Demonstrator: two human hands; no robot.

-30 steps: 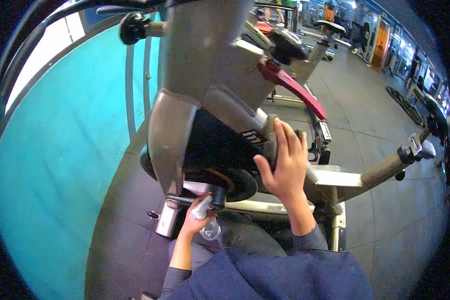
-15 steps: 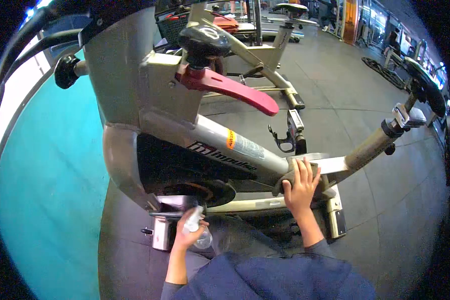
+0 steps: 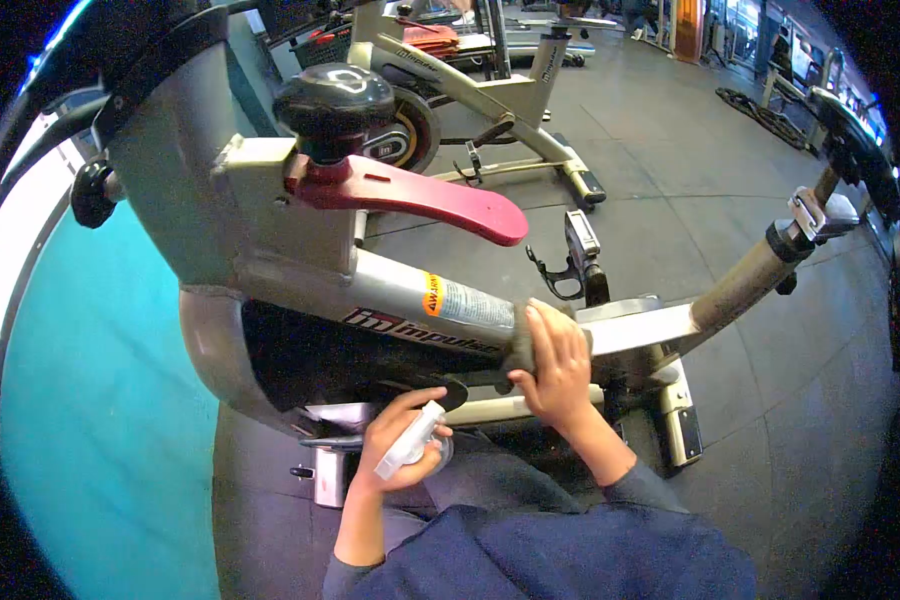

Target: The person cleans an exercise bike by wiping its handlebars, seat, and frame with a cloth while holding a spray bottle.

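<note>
A silver exercise bike [image 3: 390,285] stands in front of me, with a dark lower cover reading "impulse" and an orange warning label [image 3: 433,295]. My right hand [image 3: 558,365] presses a dark grey cloth [image 3: 519,350] around the sloping frame tube, just past the label. In my left hand [image 3: 395,440] is a clear spray bottle with a white spray head [image 3: 410,442], held low beside the bike's cover. The fingers wrap around the bottle's neck, and its body is mostly hidden by the hand.
A red lever [image 3: 420,200] sticks out above the tube under a black knob [image 3: 335,100]. One pedal [image 3: 582,235] rises on the far side; another pedal [image 3: 330,478] sits near my left arm. A second bike [image 3: 490,110] stands behind, and a teal panel [image 3: 100,400] lies left.
My right hand and the cloth have slid left and up along the tube towards the warning label. My left hand has lifted slightly with the spray bottle. The camera view has shifted.
</note>
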